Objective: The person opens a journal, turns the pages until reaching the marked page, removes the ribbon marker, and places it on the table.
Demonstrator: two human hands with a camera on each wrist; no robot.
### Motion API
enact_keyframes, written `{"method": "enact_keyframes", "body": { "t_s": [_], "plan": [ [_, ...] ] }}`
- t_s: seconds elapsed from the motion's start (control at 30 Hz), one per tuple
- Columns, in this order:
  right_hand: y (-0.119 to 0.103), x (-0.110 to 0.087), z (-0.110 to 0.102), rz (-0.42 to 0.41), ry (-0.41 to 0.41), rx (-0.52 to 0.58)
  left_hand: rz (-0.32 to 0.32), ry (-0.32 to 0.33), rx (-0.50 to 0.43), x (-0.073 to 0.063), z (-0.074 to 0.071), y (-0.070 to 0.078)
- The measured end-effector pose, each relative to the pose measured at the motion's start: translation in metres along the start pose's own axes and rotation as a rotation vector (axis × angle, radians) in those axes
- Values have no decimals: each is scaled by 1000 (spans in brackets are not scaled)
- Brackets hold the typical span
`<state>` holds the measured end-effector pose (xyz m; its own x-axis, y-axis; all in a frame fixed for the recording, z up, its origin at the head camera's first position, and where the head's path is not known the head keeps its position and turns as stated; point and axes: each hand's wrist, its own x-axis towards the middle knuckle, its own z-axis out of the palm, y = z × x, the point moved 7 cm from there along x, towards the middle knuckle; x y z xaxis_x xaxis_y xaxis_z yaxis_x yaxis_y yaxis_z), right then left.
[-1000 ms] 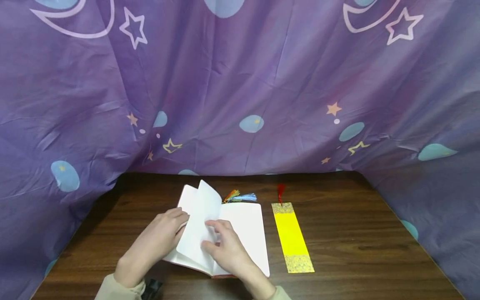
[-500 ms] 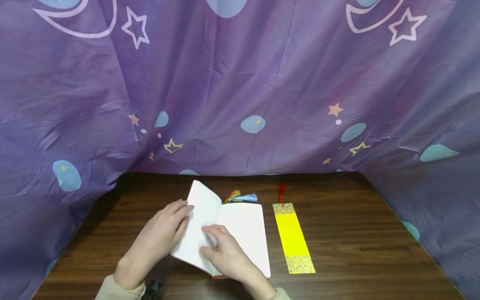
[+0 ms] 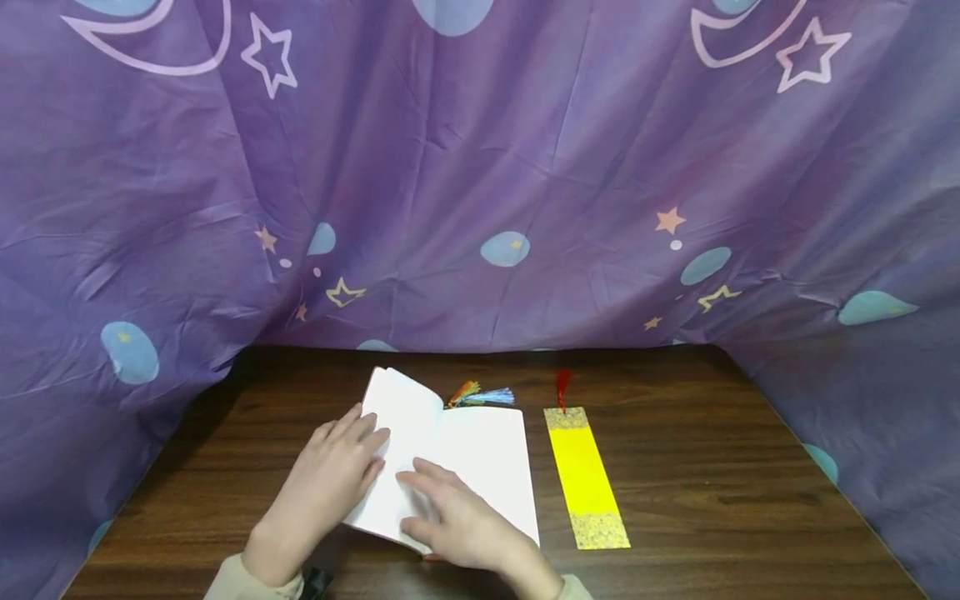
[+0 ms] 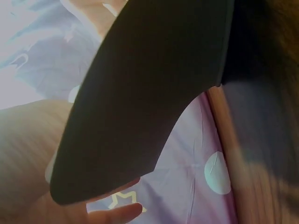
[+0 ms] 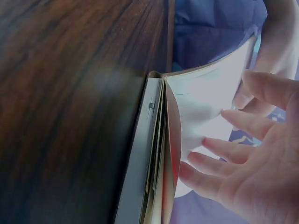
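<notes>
An open notebook [image 3: 487, 467] with blank white pages lies on the table, its left half raised at a slant. At its left edge, my left hand [image 3: 330, 467] holds that half, fingers reaching over the page. In the left wrist view, the dark back of the cover [image 4: 126, 107] hides much of the hand. My right hand [image 3: 461, 512] has its fingers spread, fingertips at the left page near the fold. Orange and blue tassels [image 3: 480, 395] stick out from the notebook's top. A yellow bookmark [image 3: 581, 475] with a red tassel lies to the right.
The dark wooden table [image 3: 720, 500] runs back to a purple curtain [image 3: 480, 183] printed with moons and stars, which encloses the far and side edges. In the right wrist view, a red leaf [image 5: 174, 144] stands between the notebook's halves.
The loose leaf that stood up has come down onto the left pages. My left hand has shifted over that page, and the left half sits lower than half a second ago.
</notes>
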<state>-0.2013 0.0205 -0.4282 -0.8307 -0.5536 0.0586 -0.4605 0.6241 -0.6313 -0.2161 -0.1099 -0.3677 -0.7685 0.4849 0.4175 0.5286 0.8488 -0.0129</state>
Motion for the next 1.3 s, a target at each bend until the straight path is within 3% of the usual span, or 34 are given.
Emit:
{"method": "enact_keyframes", "body": {
  "t_s": [0.27, 0.5, 0.63, 0.87, 1.17, 1.3],
  "plan": [
    [0, -1, 0, -17, -44, -71, -15, -30, -4, -3, 6, -1],
    [-3, -2, -2, -32, -66, -109, 55, -88, -33, -5, 12, 3],
    [-3, -2, -4, -37, -85, -137, 24, -120, -61, -6, 14, 2],
    [9, -9, -19, 4, -103, -140, 2, -115, -88, -5, 15, 1],
    [37, -18, -38, 60, -71, -178, 43, -59, -101, -3, 14, 0],
    [46, -25, -40, 84, -74, -191, 38, -69, -111, -3, 14, 1]
  ]
}}
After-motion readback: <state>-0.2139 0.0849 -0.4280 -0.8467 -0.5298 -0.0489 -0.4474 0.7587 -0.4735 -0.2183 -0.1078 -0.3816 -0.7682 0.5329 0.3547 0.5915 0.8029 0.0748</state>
